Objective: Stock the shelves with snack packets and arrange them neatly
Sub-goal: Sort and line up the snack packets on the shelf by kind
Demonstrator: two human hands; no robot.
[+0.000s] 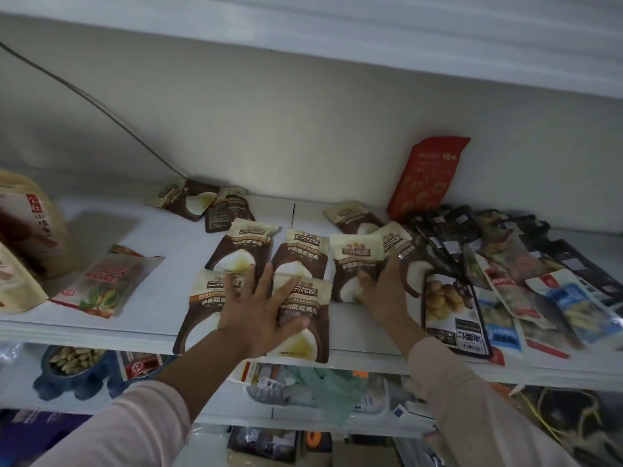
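Observation:
Several brown-and-cream snack packets lie flat on the white shelf (pixel 141 298). My left hand (pixel 259 315) presses with spread fingers on two front packets, one at the left (pixel 202 311) and one at the right (pixel 310 335). My right hand (pixel 381 291) holds the lower right edge of another brown-and-cream packet (pixel 354 264), thumb on its front. Two more packets (pixel 242 251) lie just behind, and others sit near the back wall (pixel 185 197).
A red pouch (pixel 428 176) leans on the back wall. Dark and blue packets (pixel 451 308) are piled at the right. A peanut packet (pixel 104 284) and tan bags (pixel 30 224) sit at the left. Lower shelves hold a bowl of peanuts (pixel 74 360) and clutter.

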